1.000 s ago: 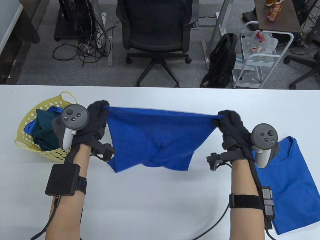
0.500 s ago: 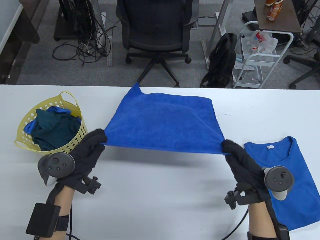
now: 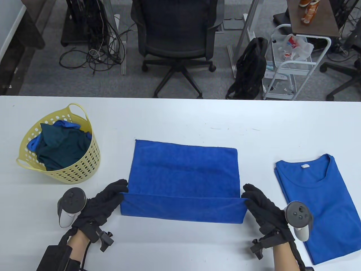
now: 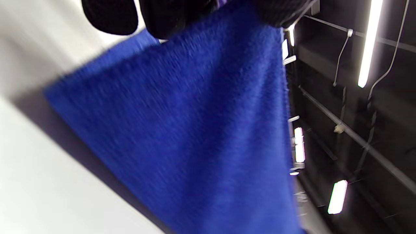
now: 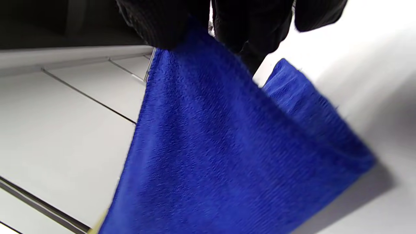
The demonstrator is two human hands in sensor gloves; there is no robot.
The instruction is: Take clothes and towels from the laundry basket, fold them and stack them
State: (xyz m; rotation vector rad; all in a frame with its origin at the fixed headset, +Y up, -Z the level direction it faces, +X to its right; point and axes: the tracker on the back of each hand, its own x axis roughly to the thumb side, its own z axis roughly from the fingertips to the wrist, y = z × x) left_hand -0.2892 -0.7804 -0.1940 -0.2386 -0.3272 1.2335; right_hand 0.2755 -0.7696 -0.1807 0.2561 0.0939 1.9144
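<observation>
Table view, far left first: yellow laundry basket point(image 3: 63, 166) sits at left-center of frame on the white table point(image 3: 180, 118), perforated wall, loop handle at top. Inside, a dark teal garment point(image 3: 57, 146) piled w/ a bit of blue cloth point(image 3: 63, 124) poking up behind it.

Lower left: left hand point(image 3: 103, 201) in black glove, tracker on its back, fingers closed together on the near-left corner of the blue towel point(image 3: 183, 169). Left wrist view confirms it: gloved fingertips point(image 4: 169, 16) at the top edge clamp the towel point(image 4: 195, 123) & the cloth hangs away from them, blurry, table pale at frame left.

Center: towel lies spread on the table, far edge flat, roughly rectangular. Near edge is lifted off the surface btwn the two hands, a taut strip running across the lower middle of frame, w/ the cloth dropping from it to the table.

Lower right: right hand point(image 3: 261, 206), same glove & tracker, fingers pinched shut on the near-right corner. Right wrist view: fingertips point(image 5: 162, 29) grip the towel point(image 5: 227, 156) at the top of frame, cloth fanning down, one fold showing at mid-right against the white table.

Far right: blue T-shirt point(image 3: 318, 203) lies flat on the table, neckline toward the top of frame w/ a small white tag, its right part running off the frame edge. It's just beside the right hand; can't tell if touching. Well apart from the towel.
</observation>
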